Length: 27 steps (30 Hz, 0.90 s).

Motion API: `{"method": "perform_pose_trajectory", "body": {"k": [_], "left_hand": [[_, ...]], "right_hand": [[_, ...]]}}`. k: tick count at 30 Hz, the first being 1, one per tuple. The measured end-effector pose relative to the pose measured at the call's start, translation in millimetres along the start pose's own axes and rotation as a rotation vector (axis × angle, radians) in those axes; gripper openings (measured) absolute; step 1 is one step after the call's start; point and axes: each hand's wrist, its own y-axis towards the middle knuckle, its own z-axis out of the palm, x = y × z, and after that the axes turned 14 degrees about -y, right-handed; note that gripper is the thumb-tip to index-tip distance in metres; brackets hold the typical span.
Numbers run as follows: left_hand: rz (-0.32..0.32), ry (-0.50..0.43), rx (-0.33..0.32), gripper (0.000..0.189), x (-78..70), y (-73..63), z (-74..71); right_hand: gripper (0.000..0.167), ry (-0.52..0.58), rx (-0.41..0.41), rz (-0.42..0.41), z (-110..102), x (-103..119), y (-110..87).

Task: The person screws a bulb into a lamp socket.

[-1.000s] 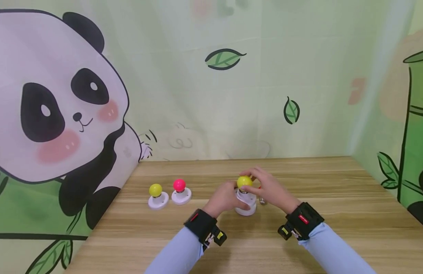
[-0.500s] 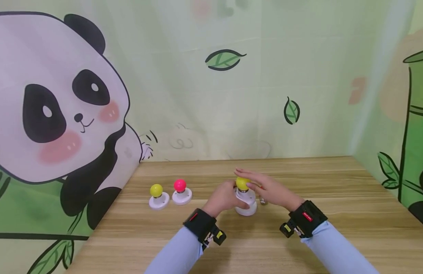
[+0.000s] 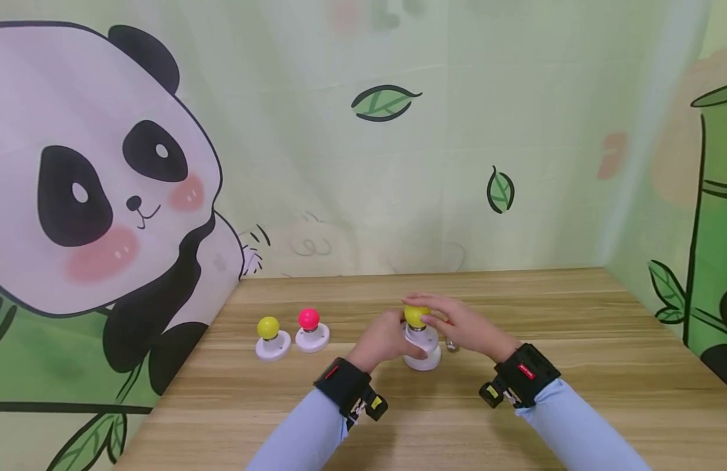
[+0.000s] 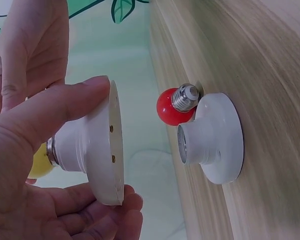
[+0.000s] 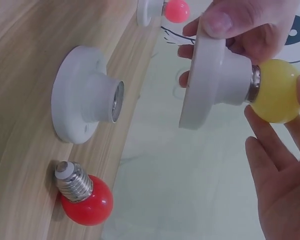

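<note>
My left hand [image 3: 386,337] grips a white lamp holder [image 5: 205,82] by its round base, thumb on one side and fingers on the other. Seated in that holder is a yellow bulb [image 5: 276,92], its metal collar partly showing. My right hand [image 3: 468,325] pinches the bulb's globe between thumb and fingertips. Held up off the table, the pair overlaps a second white lamp holder [image 4: 222,137] in the head view. This one stands on the table with its socket unfilled. Beside it lies a loose red bulb [image 5: 91,200], metal screw base exposed, mostly hidden behind my right hand in the head view.
To the left on the wooden table [image 3: 234,418] stand two more holders, one with a yellow bulb [image 3: 268,327] and one with a pinkish-red bulb [image 3: 308,318]. A fabric backdrop [image 3: 316,170] with a panda and leaves rises behind the table's far edge.
My right hand has shifted its hold on the yellow bulb, its fingers now flatter over the top and turned left. The bulb has moved slightly left; my left hand has barely moved.
</note>
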Motion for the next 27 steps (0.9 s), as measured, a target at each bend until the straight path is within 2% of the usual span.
{"method": "perform_pose_trajectory", "body": {"k": [8, 15, 17, 21, 24, 27], "left_hand": [[-0.005, 0.012, 0.012, 0.060, -1.5, 0.8, 0.3], [-0.012, 0.018, 0.015, 0.059, -1.5, 1.8, 1.4], [-0.010, 0.019, 0.013, 0.060, -1.5, 1.9, 1.9], [-0.011, 0.016, 0.003, 0.063, -1.7, 0.8, 2.2], [-0.013, 0.006, -0.002, 0.065, -1.9, -0.1, 1.9], [-0.005, -0.002, -0.001, 0.065, -2.6, -0.6, 1.6]], "right_hand": [[0.033, -0.028, -0.117, 0.136, 5.8, 3.2, 2.6], [0.037, -0.076, -0.164, 0.142, 10.4, 2.4, 2.5], [0.039, -0.066, -0.160, 0.133, 9.4, 2.2, 0.9], [0.040, 0.003, -0.130, 0.050, 4.2, 0.9, -2.9], [0.042, 0.057, -0.066, -0.004, 0.5, -0.7, -4.7], [0.043, 0.066, 0.003, -0.008, -0.6, -2.6, -4.8]]}}
